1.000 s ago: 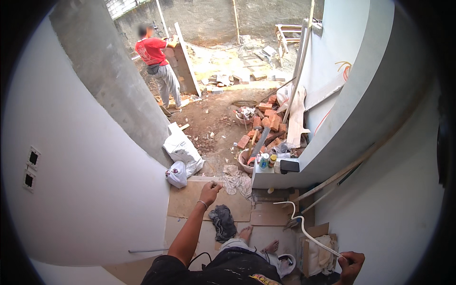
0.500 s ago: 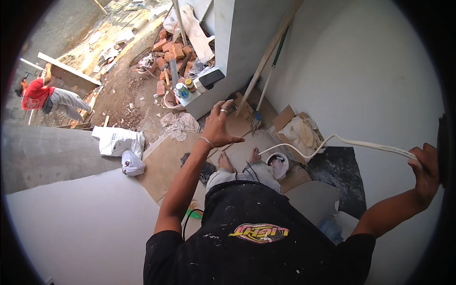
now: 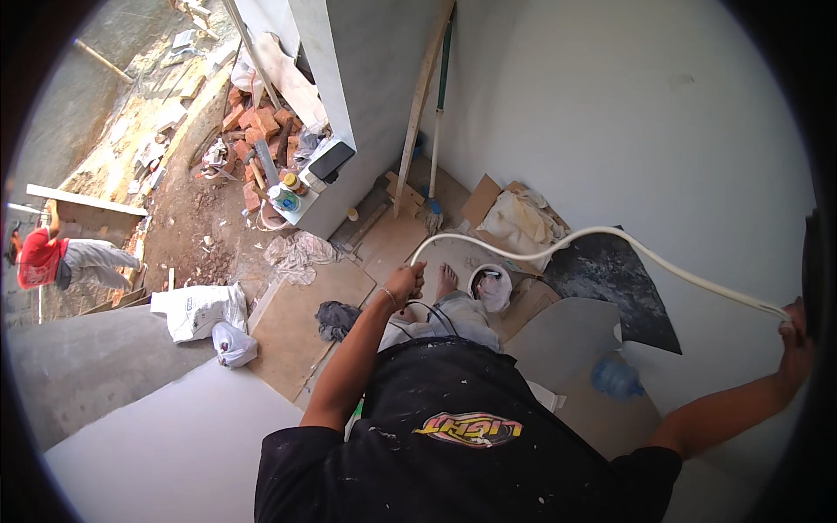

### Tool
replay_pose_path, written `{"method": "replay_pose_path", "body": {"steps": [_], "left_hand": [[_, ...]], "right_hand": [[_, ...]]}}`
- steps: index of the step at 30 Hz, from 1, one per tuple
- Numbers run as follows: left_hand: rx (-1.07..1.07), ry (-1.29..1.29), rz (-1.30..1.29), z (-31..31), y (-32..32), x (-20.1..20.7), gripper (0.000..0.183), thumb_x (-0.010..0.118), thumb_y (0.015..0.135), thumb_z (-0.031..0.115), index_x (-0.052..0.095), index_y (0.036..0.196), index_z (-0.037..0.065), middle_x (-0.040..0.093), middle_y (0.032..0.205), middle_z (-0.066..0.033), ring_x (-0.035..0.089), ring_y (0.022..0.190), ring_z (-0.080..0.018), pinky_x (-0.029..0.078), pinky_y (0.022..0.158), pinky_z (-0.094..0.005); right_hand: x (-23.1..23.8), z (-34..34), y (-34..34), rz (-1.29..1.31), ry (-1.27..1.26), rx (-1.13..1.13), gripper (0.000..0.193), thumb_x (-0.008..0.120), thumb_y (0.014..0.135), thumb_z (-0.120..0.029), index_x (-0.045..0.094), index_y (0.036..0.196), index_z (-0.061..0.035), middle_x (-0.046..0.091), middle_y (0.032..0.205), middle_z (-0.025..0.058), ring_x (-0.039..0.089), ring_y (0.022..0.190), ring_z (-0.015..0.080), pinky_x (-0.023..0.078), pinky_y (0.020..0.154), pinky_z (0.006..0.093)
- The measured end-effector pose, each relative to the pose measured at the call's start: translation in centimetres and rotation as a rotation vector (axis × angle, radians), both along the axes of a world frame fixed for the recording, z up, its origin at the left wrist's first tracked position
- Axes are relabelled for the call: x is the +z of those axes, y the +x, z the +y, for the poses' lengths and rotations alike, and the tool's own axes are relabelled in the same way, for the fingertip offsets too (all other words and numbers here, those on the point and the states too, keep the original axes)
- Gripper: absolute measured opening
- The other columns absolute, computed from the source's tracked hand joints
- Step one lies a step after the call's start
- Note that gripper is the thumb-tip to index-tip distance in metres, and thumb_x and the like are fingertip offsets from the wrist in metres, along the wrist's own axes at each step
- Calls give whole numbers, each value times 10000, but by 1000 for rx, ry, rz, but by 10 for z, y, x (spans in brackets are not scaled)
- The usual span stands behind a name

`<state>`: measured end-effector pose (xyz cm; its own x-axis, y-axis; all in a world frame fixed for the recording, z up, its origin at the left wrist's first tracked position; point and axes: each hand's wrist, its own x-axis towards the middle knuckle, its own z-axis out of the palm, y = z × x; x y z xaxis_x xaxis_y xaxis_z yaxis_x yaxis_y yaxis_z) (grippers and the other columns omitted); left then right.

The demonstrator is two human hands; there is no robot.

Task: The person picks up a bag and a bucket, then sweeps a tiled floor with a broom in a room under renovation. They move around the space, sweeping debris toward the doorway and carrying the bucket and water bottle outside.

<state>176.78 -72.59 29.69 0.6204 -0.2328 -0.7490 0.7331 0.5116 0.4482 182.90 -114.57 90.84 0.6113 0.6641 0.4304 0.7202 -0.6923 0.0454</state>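
A thick white cable (image 3: 540, 256) runs in loose waves across the front of my body. One end is in my left hand (image 3: 404, 284), whose fingers are closed round it above my lap. My right hand (image 3: 794, 329) is raised at the far right, closed on the cable's other visible stretch. Beside that hand a dark object (image 3: 813, 275) stands against the wall, mostly lost in the rim of the picture. What the cable does beyond my right fingers is hidden.
A white bucket (image 3: 476, 277) stands by my bare foot. Cardboard sheets (image 3: 314, 301), a blue water jug (image 3: 617, 377) and a black sheet (image 3: 615, 277) lie around me. Long poles (image 3: 425, 105) lean in the corner. At far left a person in red (image 3: 37, 259) holds a board.
My left hand, open before, has dropped lower and closed on the cable's end. My right hand has moved lower and outward, and the view has shifted to the right.
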Motion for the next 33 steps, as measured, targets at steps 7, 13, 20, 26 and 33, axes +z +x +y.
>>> {"method": "replay_pose_path", "body": {"steps": [7, 13, 20, 26, 33], "left_hand": [[21, 183, -516, 55, 69, 119, 342, 506, 1089, 381, 563, 878, 118, 578, 734, 7, 512, 587, -101, 449, 564, -269], [-263, -234, -586, -2, 27, 170, 422, 463, 1103, 357, 557, 1315, 5, 696, 1209, -149, 657, 1194, -229, 469, 1122, -386], [-92, -442, -629, -19, 6, 191, 279, 413, 1119, 299, 516, 1176, 45, 695, 1005, -168, 719, 981, -301, 549, 941, -446], [-381, -227, -646, 17, -14, 226, 323, 416, 1113, 404, 494, 1091, 92, 576, 723, -31, 619, 647, -139, 509, 668, -253], [-28, -158, -694, 61, -63, 282, 386, 462, 1105, 398, 467, 819, 138, 296, 617, 89, 270, 502, -57, 229, 478, -263]], "right_hand": [[-129, 94, 2, 941, -120, 244, 178, 816, 753, -93, 745, 878, 13, 571, 630, 96, 542, 514, 275, 402, 500, 357], [-163, 162, 63, 463, 581, -16, 197, 709, 973, -153, 720, 985, 43, 641, 738, 58, 510, 671, 83, 398, 599, 252], [-214, 173, 88, 560, 728, -149, 265, 697, 1001, -223, 712, 963, 39, 643, 711, 33, 519, 666, 70, 427, 611, 252], [-239, 165, 152, 45, 531, -425, 286, 696, 988, -297, 740, 970, -16, 687, 733, 147, 598, 603, 271, 497, 632, 355], [-361, 110, 165, 341, 166, -642, 270, 686, 973, -301, 718, 859, -58, 725, 862, 181, 685, 814, 413, 515, 702, 462]]}}
